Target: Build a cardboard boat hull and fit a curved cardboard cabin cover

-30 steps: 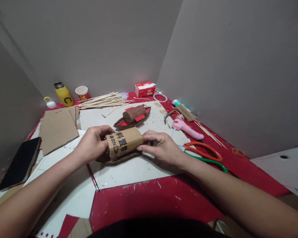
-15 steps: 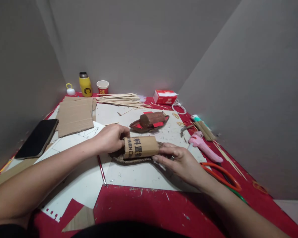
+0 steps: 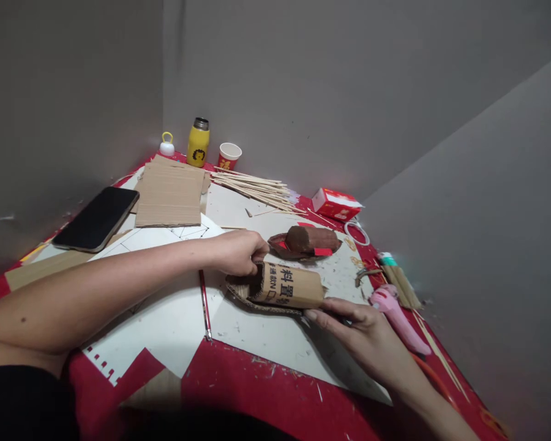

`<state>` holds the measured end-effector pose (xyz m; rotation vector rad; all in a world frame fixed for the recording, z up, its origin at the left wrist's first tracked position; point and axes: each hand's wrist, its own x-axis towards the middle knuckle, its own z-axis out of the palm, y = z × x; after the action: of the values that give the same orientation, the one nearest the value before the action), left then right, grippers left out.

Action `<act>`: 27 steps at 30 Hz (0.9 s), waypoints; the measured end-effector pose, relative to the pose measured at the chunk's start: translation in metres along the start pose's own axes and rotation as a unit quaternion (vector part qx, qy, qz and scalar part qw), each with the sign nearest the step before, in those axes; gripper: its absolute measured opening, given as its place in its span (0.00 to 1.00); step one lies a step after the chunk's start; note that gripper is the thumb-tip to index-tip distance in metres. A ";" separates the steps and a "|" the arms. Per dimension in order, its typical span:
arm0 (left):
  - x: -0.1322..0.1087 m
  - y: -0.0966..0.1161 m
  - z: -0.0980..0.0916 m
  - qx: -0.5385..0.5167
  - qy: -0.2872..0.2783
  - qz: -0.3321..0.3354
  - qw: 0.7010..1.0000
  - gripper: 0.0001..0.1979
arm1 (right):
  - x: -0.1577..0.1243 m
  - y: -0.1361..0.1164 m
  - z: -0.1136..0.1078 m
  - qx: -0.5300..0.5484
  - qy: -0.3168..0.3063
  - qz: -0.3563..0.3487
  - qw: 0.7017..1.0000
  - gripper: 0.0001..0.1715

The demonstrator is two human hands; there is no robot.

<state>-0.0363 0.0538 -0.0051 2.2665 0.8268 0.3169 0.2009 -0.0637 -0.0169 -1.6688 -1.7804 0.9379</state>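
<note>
A cardboard boat [image 3: 291,286] with an arched cover printed with dark characters is held low over the white sheet. My left hand [image 3: 241,252] grips its far left edge, the fingertips partly hidden behind the cover. At the boat's right end, my right hand [image 3: 356,321] has its thumb and fingers closed on the cardboard. Just behind stands a smaller brown boat [image 3: 319,242] with a rounded cover and red pieces, touched by neither hand.
Cardboard sheets [image 3: 169,193] and a black phone [image 3: 96,219] lie left. Behind are a yellow bottle [image 3: 198,146], a paper cup [image 3: 230,156], wooden sticks [image 3: 257,188] and a red box [image 3: 335,205]. A pink glue gun [image 3: 399,318] lies right; a pencil [image 3: 204,304] is near the front.
The camera view has turned and tilted, so the table things appear shifted right. Both hands still hold the cardboard boat, and its open left end shows more now.
</note>
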 end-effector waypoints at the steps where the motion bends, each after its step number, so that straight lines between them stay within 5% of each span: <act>1: 0.000 0.000 0.000 -0.003 -0.003 0.001 1.000 0.09 | 0.000 0.001 0.000 0.008 -0.004 0.007 1.000 0.19; 21: 0.000 -0.001 -0.004 -0.009 -0.026 -0.006 1.000 0.03 | 0.003 -0.002 0.002 0.084 -0.034 -0.022 0.996 0.15; 27: 0.001 -0.001 -0.005 -0.025 -0.046 -0.022 0.998 0.15 | 0.003 0.004 0.003 0.087 -0.043 -0.037 0.995 0.16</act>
<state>-0.0379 0.0577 -0.0019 2.1962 0.8105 0.2091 0.2006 -0.0610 -0.0226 -1.4645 -1.7492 1.1125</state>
